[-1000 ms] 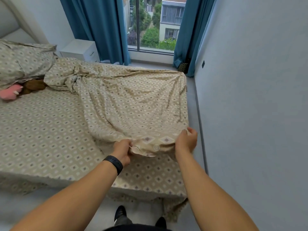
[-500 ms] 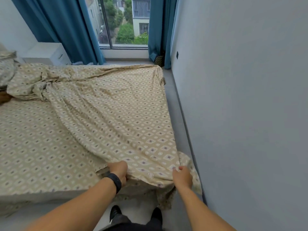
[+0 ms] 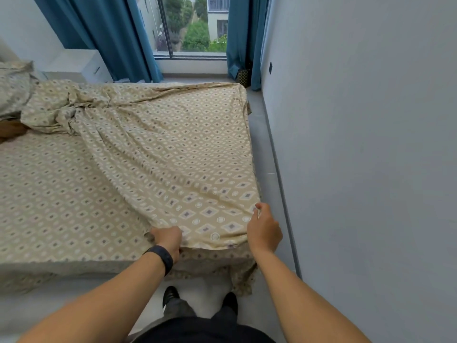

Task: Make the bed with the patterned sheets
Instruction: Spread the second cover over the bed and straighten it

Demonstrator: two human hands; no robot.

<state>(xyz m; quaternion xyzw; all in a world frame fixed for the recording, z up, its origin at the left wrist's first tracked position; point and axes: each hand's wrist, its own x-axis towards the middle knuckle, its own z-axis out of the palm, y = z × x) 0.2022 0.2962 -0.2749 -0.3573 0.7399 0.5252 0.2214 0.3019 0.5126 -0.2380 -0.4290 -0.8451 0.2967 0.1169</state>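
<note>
So we're standing at the near end of the bed [image 3: 61, 264], and over on the far left there's a bunched pillow [image 3: 13, 95] with a white nightstand [image 3: 79, 66] behind it. The fitted patterned sheet [image 3: 49, 194] covers the left part of the mattress flat, its near edge hanging over the side.

The loose patterned top sheet [image 3: 173, 149] runs from a crumpled wad at the far left, fanning out toward the near right corner. Its far edge lines up with the far side of the bed, and its right edge sits along the right side of the mattress.

Our left hand [image 3: 168, 240], black band [image 3: 162, 257] on the wrist, grips the sheet's near hem with fingers curled into the fabric. Our right hand [image 3: 263, 230] pinches the near right corner of that hem, thumb up, right at the mattress corner.

Room-wise it's tight: only a narrow strip of floor [image 3: 267, 154] between the bed's right side and the grey wall [image 3: 358, 144]. Blue curtains [image 3: 118, 38] frame the window at the far end.
</note>
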